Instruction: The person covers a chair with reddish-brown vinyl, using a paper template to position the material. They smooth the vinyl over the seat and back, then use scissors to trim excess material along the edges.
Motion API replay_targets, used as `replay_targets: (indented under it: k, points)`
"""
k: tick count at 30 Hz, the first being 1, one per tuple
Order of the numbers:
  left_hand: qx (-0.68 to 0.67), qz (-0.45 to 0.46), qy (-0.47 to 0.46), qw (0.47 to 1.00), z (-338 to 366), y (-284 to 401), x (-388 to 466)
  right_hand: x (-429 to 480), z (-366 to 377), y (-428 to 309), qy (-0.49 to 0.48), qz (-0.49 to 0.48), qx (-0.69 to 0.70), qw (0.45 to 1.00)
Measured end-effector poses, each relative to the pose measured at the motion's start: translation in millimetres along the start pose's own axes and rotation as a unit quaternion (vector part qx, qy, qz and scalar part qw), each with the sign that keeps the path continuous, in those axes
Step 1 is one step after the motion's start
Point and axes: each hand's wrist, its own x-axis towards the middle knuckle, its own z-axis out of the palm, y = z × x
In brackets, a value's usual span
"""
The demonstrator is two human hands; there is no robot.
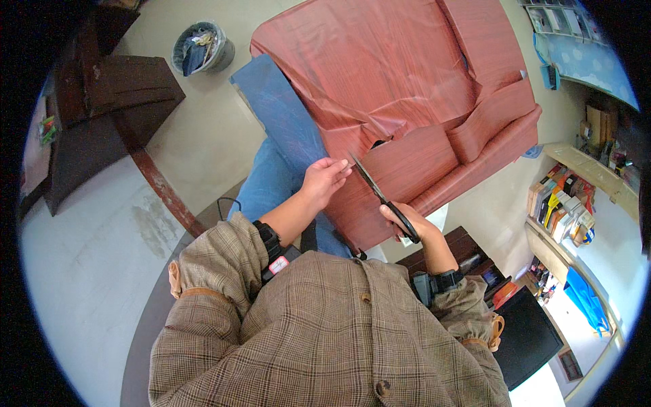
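My left hand (325, 179) pinches the near edge of a reddish wood-grain sheet (376, 56) between thumb and fingers. In my right hand (409, 219) is a pair of scissors (375, 189) with black handles. The blades point up and left, with their tips close to my left fingertips. The sheet is creased along its near side and looks like plastic film. Part of it lies in a rolled-over fold (478, 147) to the right. Beside the sheet's left edge, a scuffed blue surface (285, 109) shows; whether it is board or backing is unclear.
A lined waste bin (224, 53) with scraps stands on the floor at upper left. Dark wooden furniture (137, 81) is on the left. Cluttered shelves (559, 203) line the right side, and a black monitor (529, 336) is at lower right.
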Motion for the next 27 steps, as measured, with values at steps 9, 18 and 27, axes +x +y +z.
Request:
replay_targets:
  k: [9,18,27]
  points:
    - [-0.016,-0.003,-0.007,1.000,0.5,1.3,-0.1,3.2,1.0,-4.2,0.021,0.007,-0.005,1.000]
    - [-0.017,-0.015,-0.016,1.000,0.2,2.6,-0.7,4.9,5.0,0.7,0.036,0.005,0.022,0.999]
    - [-0.030,-0.041,-0.016,0.999,-1.1,5.3,1.6,6.9,7.6,2.9,0.059,-0.021,-0.022,0.998]
